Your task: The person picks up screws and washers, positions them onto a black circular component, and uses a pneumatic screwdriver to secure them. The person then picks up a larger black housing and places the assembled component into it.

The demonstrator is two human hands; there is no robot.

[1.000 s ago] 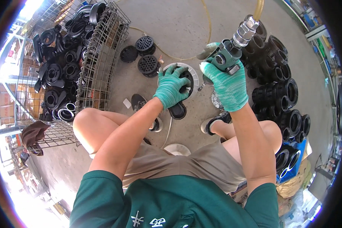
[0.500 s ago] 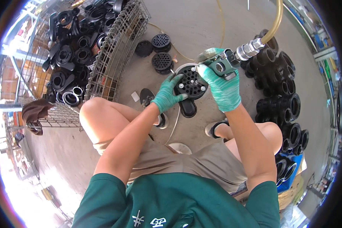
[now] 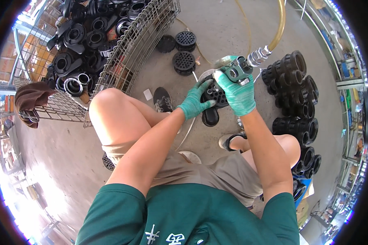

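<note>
Between my shins is a black round fitting [image 3: 220, 98] with a perforated face, small bright bolt heads on it and a rounded spout toward me. My left hand [image 3: 195, 103], in a green glove, is closed around its left edge, thumb on the near side. Gripped in my gloved right hand [image 3: 238, 94] is a green air-powered tool [image 3: 234, 71], held over the fitting's far right part. The tool and hand hide that part, so I cannot see where its tip touches. A yellowish air hose [image 3: 282, 20] joins the tool through a metal coupling [image 3: 258, 56].
A wire cage [image 3: 141, 45] full of black parts stands at left, a brown cloth [image 3: 33, 100] over its corner. Round black grates [image 3: 184, 62] lie on the floor ahead. Black ring-ended fittings [image 3: 295, 126] line my right side. A thin white cord [image 3: 188, 132] runs below the fitting.
The tool now covers more of the fitting, and fewer bolt heads show. My left hand stays on its edge. The whole view has shifted slightly, bringing a grate beside my left thigh into sight.
</note>
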